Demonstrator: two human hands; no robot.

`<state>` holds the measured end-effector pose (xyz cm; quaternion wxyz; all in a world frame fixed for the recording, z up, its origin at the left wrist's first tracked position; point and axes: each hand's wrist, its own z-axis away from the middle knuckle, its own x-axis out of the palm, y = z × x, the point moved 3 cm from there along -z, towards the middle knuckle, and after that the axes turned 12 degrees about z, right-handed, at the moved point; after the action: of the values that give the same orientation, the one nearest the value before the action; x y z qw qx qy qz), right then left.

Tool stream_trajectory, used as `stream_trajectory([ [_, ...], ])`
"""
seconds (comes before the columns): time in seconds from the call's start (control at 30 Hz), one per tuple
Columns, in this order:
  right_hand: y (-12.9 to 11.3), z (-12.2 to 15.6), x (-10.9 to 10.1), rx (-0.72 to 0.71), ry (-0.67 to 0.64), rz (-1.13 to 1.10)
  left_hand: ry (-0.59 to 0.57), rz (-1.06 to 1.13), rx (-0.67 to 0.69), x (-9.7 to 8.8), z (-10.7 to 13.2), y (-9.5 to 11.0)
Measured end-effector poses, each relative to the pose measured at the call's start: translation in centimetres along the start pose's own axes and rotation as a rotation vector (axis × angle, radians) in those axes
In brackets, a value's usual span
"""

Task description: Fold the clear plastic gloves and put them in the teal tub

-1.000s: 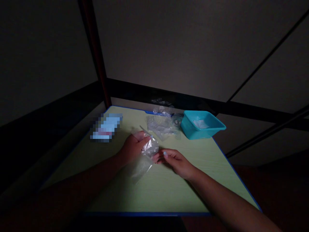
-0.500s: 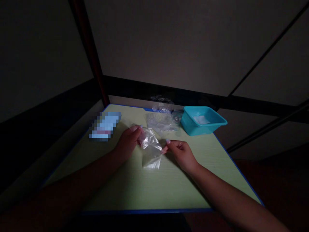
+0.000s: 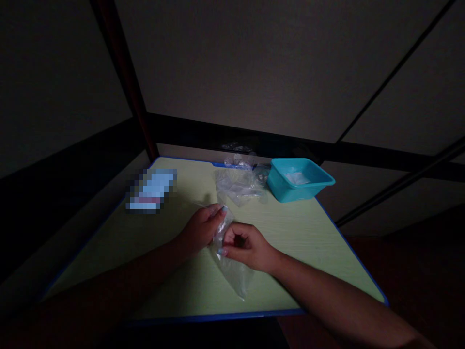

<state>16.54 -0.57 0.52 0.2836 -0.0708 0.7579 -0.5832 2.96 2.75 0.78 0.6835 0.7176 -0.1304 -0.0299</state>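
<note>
A small clear plastic bag [image 3: 234, 274] hangs between both hands over the pale green table [image 3: 298, 237]. My left hand [image 3: 201, 228] pinches the bag's top edge with fingers closed. My right hand [image 3: 245, 247] is curled round the bag just below, fingers closed on the plastic. The bag's lower end trails down toward the table's front edge. What the bag holds, if anything, is too dim to make out.
A pile of clear plastic bags [image 3: 240, 182] lies at the back of the table. A teal plastic tub [image 3: 300, 179] with something pale inside stands at the back right. A blurred-out flat item [image 3: 150, 191] lies at the back left. Dark bars surround the table.
My right hand has moved left from the bag's right corner and closed round the bag beside my left hand. The bag now hangs lower, toward the front edge.
</note>
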Motion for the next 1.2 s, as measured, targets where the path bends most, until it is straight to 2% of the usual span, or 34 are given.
stream_trajectory([
  [0.1, 0.2, -0.2, 0.3, 0.019, 0.021, -0.036, -0.072, 0.021, -0.058, 0.3, 0.2, -0.6],
  [0.27, 1.0, -0.6, -0.6, 0.043, 0.122, -0.059, -0.224, 0.122, -0.119, 0.7, 0.0, -0.7],
  [0.43, 0.6, -0.8, -0.9, -0.052, 0.053, -0.114, -0.277, 0.072, -0.067, 0.5, -0.4, -0.4],
  [0.63, 1.1, -0.6, -1.0, 0.035, 0.062, -0.11, -0.226, -0.031, -0.035, -0.3, -0.7, -0.4],
  [0.8, 1.7, -0.7, -1.4, 0.068, 0.102, -0.169, -0.122, -0.116, 0.005, -0.5, -0.4, 0.7],
  [1.0, 2.1, -0.8, -2.0, 0.081, 0.128, -0.281, -0.045, -0.028, 0.017, -0.7, -0.7, 0.8],
  [1.07, 2.1, -0.7, -1.8, 0.094, 0.069, -0.35, -0.084, 0.02, -0.03, -0.6, -0.9, 0.1],
  [1.2, 2.2, -0.5, -1.2, 0.126, -0.017, -0.432, -0.28, 0.033, -0.102, -0.2, -0.9, -0.8],
])
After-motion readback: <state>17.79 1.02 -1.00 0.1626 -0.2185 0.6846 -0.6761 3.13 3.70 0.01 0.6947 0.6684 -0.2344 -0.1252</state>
